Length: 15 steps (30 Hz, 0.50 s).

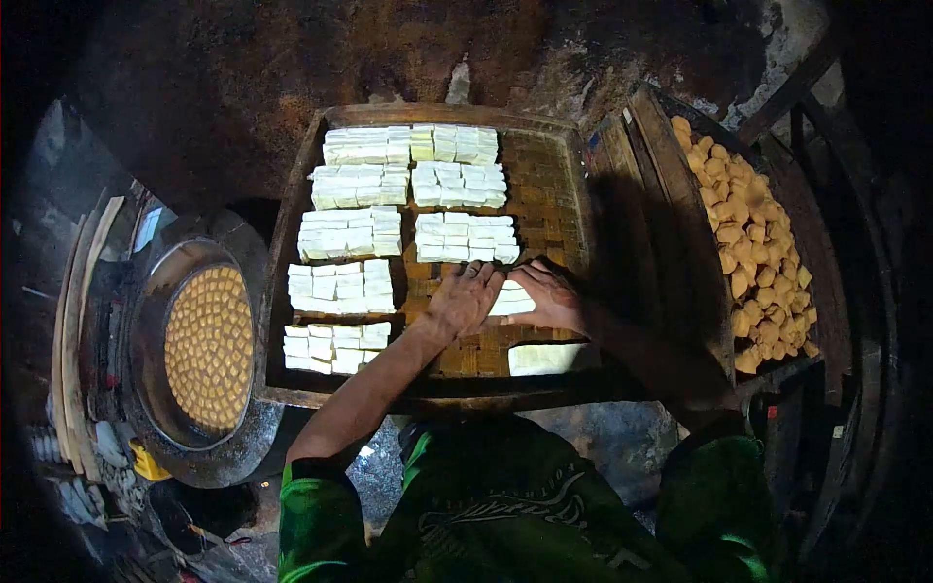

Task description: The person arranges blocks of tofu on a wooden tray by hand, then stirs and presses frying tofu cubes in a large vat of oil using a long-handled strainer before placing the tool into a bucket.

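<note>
My left hand (467, 297) and my right hand (550, 297) press in from either side on a small cluster of white tofu pieces (512, 299). Fingers of both hands are closed around its edges and hide part of it. This tofu sits on a wood-framed woven bamboo tray (537, 199). Just beyond my hands is a cut tofu block (466, 237), one of several set out in two columns. Nearer my body, below the right forearm, lies a long pale tofu slab (552, 359), which looks uncut.
At left stands a wide round pan (158, 374) filled with browned tofu pieces (207, 348). To the right, a wooden crate (680, 209) holds a heap of golden fried tofu (753, 248). A yellow object (148, 462) lies below the pan, near long wooden planks (83, 330).
</note>
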### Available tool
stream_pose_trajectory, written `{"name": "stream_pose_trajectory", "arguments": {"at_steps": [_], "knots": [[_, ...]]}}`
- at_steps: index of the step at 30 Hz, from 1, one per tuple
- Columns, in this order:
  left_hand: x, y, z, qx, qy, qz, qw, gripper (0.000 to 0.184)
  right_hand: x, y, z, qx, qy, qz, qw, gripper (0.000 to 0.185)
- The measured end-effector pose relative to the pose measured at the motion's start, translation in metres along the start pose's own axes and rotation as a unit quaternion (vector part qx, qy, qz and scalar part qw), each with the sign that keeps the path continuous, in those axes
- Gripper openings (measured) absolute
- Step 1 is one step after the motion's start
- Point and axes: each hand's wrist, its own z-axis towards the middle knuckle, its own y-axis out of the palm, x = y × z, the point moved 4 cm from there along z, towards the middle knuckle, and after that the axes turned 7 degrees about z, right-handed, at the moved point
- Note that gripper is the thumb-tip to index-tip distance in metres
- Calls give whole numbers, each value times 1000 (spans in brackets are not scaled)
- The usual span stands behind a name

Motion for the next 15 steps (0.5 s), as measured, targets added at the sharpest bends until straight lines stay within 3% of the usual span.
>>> {"name": "stream_pose_trajectory", "arguments": {"at_steps": [3,5,9,11,12,14,15], "knots": [[-6,16,3,31,11,9,999,72,7,-3,-8,66,-47,44,996,66],[-7,14,2,79,21,9,997,71,19,2,-15,20,49,76,996,64],[-3,3,0,76,33,-13,996,73,-4,-8,-12,66,26,66,995,65],[-4,-7,0,-19,32,-26,999,78,-15,-7,-6,7,63,83,995,71],[-6,-2,-4,-21,34,-23,999,78,-16,-5,-8,10,63,86,994,71],[-18,-8,-17,67,5,-23,997,83,-16,-6,-10,28,105,63,992,79],[-24,-5,-22,45,-13,-50,998,83,-17,-6,-11,29,107,67,992,79]]}}
